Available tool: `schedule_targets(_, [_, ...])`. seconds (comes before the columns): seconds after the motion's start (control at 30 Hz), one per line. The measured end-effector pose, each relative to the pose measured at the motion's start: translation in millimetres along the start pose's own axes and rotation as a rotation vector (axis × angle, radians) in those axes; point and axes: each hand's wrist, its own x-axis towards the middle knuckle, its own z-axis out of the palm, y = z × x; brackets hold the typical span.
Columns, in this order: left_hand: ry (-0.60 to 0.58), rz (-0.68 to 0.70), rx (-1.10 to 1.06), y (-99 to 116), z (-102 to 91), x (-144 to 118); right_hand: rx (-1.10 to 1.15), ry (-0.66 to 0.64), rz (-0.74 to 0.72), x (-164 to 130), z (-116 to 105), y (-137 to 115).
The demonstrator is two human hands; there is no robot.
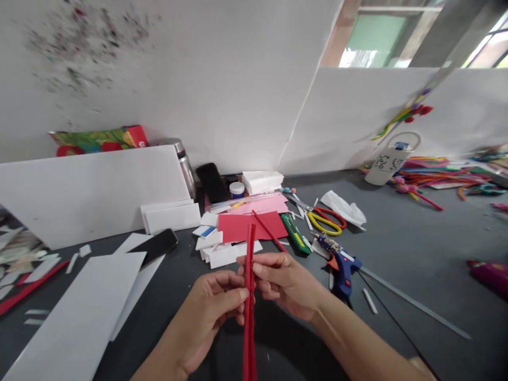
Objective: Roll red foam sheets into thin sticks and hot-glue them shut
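Between my two hands a long, narrow red strip (249, 328) stands lengthwise, its near end running out of the bottom of the view. It looks folded or doubled along its length, with a shiny line down it. My left hand (216, 299) pinches it from the left, thumb on top. From the other side, a little higher up, my right hand (283, 280) grips its edge between thumb and fingers. Just beyond lie a red sheet (234, 226), a thin red strip (270, 233) and a green utility knife (294, 233).
A blue glue gun (344, 270) with its cord lies right of my right hand, near scissors (327, 219) and a crumpled tissue (344, 207). White boards (91, 296) and a phone (159, 243) lie left. A metal flask (186, 169) stands behind a large white panel (103, 193).
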Motion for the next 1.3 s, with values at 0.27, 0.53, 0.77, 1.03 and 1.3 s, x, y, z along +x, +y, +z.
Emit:
schedule_targets(0.27, [0.006,-0.027,0.030,-6,2.5,5,-0.031,0.027,0.054,1,-1,2])
schedule_targets(0.53, [-0.157,-0.060,-0.003,-12,-2.8,1,0.056,-0.087,0.053,-2,0,0])
schedule_targets(0.77, [-0.352,-0.121,-0.277,-27,-1.5,-2,0.177,-0.142,0.061,-2,-3,1])
schedule_targets(1.03, [-0.424,-0.157,-0.306,-27,-1.7,-3,0.156,-0.196,0.072,-2,-6,1])
schedule_targets(1.3, [-0.422,-0.119,-0.331,-30,0.0,-2,0.134,-0.043,-0.118,-1,-2,-1])
